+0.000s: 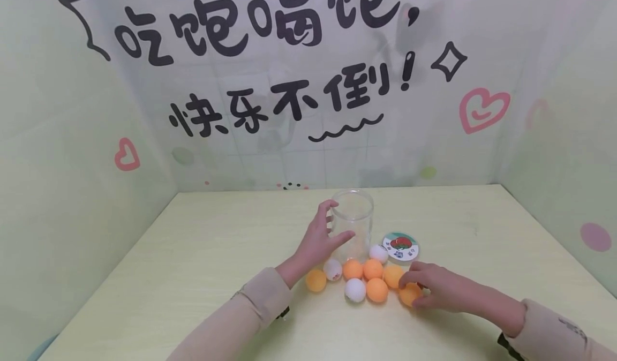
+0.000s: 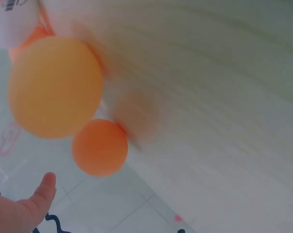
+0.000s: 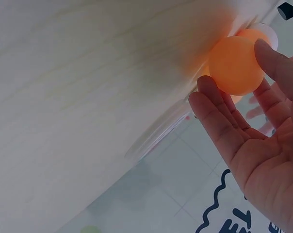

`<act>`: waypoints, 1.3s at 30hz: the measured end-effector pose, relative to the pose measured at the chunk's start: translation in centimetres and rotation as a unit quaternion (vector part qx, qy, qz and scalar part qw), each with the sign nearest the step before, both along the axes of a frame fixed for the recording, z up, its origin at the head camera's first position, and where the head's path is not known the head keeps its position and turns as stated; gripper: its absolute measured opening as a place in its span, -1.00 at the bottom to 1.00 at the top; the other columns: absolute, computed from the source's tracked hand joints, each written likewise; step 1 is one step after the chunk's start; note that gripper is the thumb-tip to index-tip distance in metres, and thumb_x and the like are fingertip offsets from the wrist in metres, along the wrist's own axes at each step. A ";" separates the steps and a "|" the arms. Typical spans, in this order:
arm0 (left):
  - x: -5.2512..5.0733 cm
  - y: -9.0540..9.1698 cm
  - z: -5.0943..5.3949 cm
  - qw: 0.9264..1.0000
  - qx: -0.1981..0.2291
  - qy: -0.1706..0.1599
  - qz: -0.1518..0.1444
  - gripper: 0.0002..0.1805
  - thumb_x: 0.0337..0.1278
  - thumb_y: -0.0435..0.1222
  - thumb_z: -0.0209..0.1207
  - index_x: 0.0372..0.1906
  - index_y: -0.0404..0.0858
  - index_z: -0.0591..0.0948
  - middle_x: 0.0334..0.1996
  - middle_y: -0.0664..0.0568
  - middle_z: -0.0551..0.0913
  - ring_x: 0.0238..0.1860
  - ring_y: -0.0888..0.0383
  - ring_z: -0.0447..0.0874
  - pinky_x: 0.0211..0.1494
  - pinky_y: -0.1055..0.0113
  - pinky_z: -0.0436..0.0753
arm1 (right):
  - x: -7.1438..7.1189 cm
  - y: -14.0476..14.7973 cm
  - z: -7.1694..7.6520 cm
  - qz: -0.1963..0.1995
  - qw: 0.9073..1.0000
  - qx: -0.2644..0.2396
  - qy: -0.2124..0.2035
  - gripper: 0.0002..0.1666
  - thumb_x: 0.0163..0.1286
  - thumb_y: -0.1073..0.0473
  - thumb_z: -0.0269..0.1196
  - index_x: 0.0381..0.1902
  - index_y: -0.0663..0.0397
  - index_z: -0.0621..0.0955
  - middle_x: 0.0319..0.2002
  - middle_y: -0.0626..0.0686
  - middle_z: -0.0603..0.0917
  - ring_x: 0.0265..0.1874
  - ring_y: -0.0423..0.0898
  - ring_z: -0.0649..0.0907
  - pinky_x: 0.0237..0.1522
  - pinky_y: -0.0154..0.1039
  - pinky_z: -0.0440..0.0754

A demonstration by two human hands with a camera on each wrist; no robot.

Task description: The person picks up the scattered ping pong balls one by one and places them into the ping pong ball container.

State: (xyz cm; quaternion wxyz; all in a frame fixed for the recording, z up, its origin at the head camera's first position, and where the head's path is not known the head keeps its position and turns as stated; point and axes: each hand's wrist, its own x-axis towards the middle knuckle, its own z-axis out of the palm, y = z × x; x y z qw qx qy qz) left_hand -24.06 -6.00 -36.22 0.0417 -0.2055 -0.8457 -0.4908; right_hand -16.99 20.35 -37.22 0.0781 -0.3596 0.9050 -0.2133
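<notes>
My left hand [image 1: 320,235] holds the left side of a clear, open-topped jar [image 1: 354,211], its thumb across the front and its fingers by the rim. In the left wrist view only the thumb [image 2: 40,201] shows. My right hand [image 1: 441,286] pinches an orange ping-pong ball [image 1: 411,295] at the right end of a cluster. The right wrist view shows this orange ball [image 3: 236,65] between thumb and fingers. Several other orange balls [image 1: 377,290] and white balls [image 1: 355,290] lie in front of the jar. One white ball [image 1: 378,253] sits at its right side.
A round, flat lid-like disc [image 1: 401,246] with a tomato picture lies right of the jar. The pale wooden table [image 1: 217,238] meets a printed cloth backdrop [image 1: 289,163] behind, with cloth walls at left and right.
</notes>
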 end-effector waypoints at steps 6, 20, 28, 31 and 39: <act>0.0 0.0 -0.2 1.000 -0.004 0.005 -0.001 -0.30 0.01 -0.15 0.28 0.18 -0.08 0.13 0.27 -0.13 0.26 0.19 -0.14 0.37 0.11 0.08 0.51 | -0.1 -0.1 0.1 -0.001 1.000 0.006 -0.005 -0.72 0.07 0.21 0.34 -0.21 -0.06 0.59 -0.30 -0.21 0.43 -0.40 -0.32 0.39 -0.40 -0.41 0.46; -0.1 0.0 -0.1 1.000 -0.002 0.007 -0.001 -0.31 0.01 -0.14 0.28 0.18 -0.07 0.13 0.28 -0.14 0.25 0.19 -0.15 0.37 0.12 0.10 0.50 | -0.6 0.5 2.0 0.005 0.999 0.006 0.031 -0.71 0.04 0.28 0.29 -0.22 -0.03 0.56 -0.29 -0.16 0.45 -0.43 -0.26 0.40 -0.44 -0.40 0.42; -0.3 0.0 -0.3 1.000 -0.002 0.010 -0.005 -0.30 0.01 -0.13 0.27 0.18 -0.07 0.13 0.29 -0.12 0.24 0.18 -0.16 0.37 0.11 0.09 0.51 | -1.4 0.6 4.1 -0.007 1.000 0.008 0.026 -0.71 0.06 0.31 0.27 -0.22 -0.04 0.54 -0.35 -0.15 0.41 -0.47 -0.27 0.36 -0.49 -0.42 0.38; -0.3 0.0 -0.4 1.000 0.000 0.011 -0.004 -0.30 0.00 -0.13 0.28 0.18 -0.07 0.13 0.29 -0.11 0.24 0.18 -0.16 0.37 0.11 0.10 0.51 | -1.7 0.5 5.0 -0.011 0.999 0.013 0.029 -0.72 0.08 0.31 0.27 -0.21 -0.03 0.54 -0.36 -0.15 0.42 -0.48 -0.26 0.37 -0.49 -0.42 0.40; -0.3 0.0 -0.4 1.000 0.000 0.010 -0.007 -0.29 0.01 -0.12 0.27 0.19 -0.10 0.13 0.29 -0.10 0.23 0.18 -0.16 0.37 0.11 0.10 0.51 | -2.7 0.4 7.1 -0.036 0.998 0.024 0.037 -0.67 0.09 0.31 0.27 -0.12 0.01 0.58 -0.31 -0.13 0.48 -0.43 -0.20 0.41 -0.44 -0.40 0.46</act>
